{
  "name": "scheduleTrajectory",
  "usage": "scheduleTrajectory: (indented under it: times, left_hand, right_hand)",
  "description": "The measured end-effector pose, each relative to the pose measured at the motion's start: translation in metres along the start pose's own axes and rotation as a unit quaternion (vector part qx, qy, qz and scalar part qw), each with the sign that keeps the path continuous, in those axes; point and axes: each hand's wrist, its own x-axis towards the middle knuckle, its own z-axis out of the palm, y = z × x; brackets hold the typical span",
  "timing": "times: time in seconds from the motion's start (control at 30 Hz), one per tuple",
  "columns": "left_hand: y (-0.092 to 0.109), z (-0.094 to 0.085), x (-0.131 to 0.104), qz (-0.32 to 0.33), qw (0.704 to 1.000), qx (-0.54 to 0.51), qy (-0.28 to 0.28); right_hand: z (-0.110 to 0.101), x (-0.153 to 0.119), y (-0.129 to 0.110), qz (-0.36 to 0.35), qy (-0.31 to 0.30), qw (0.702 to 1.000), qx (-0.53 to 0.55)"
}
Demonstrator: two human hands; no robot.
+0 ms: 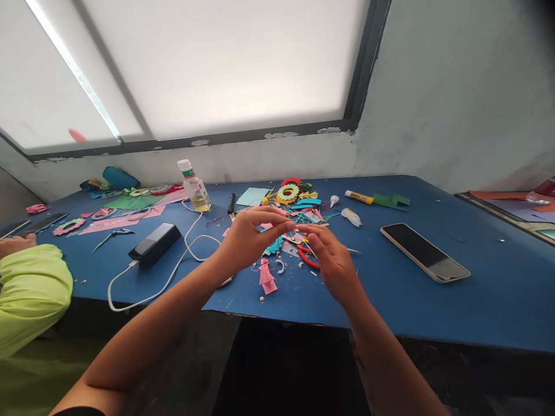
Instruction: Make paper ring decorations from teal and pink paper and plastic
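Note:
My left hand (249, 234) is raised over the paper scraps at the middle of the blue table, thumb and fingers pinched together. Its fingertips meet those of my right hand (328, 254), whose fingers are also drawn together. Anything between the fingertips is too small to make out. Beneath and behind them is a pile of cut coloured paper (309, 202), with red-handled scissors (309, 257) partly hidden by my right hand. A folded pink paper piece (267, 277) lies nearer the table's front edge.
A power bank (155, 244) with a white cable (170, 281) and a bottle (196, 188) stand left. To the right lie a phone (425, 253), a glue stick (359, 197) and a small white bottle (351, 217). A person's yellow-green sleeve (34, 289) is at far left.

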Motion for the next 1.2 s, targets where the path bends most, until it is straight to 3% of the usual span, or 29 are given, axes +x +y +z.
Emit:
scheduleTrajectory:
  times: [0.13, 0.3, 0.43, 0.6, 0.73, 0.93, 1.2]
  left_hand:
    - [0.013, 0.0, 0.007, 0.014, 0.998, 0.027, -0.047]
    - [0.022, 0.003, 0.012, 0.007, 0.996, 0.042, -0.079]
    - [0.025, 0.004, 0.012, -0.011, 0.995, 0.033, -0.09]
    - [0.022, 0.006, 0.011, -0.044, 0.995, 0.022, -0.092]
    - [0.016, 0.006, 0.011, -0.041, 0.991, 0.015, -0.124]
    - [0.006, 0.005, 0.012, -0.041, 0.992, 0.025, -0.118]
    - [0.003, -0.003, 0.012, -0.067, 0.983, 0.115, -0.128]
  right_hand:
    - [-0.007, 0.007, -0.009, 0.006, -0.067, 0.997, 0.033]
    - [-0.001, 0.012, -0.011, 0.031, -0.16, 0.976, 0.144]
    - [0.007, 0.008, -0.008, 0.045, -0.172, 0.951, 0.254]
    - [0.011, 0.003, -0.006, 0.075, -0.169, 0.938, 0.294]
    - [0.015, 0.001, -0.003, 0.09, -0.162, 0.939, 0.29]
    - [0.021, -0.002, -0.005, 0.122, -0.153, 0.949, 0.249]
    - [0.021, -0.007, 0.008, 0.082, -0.123, 0.986, 0.08]
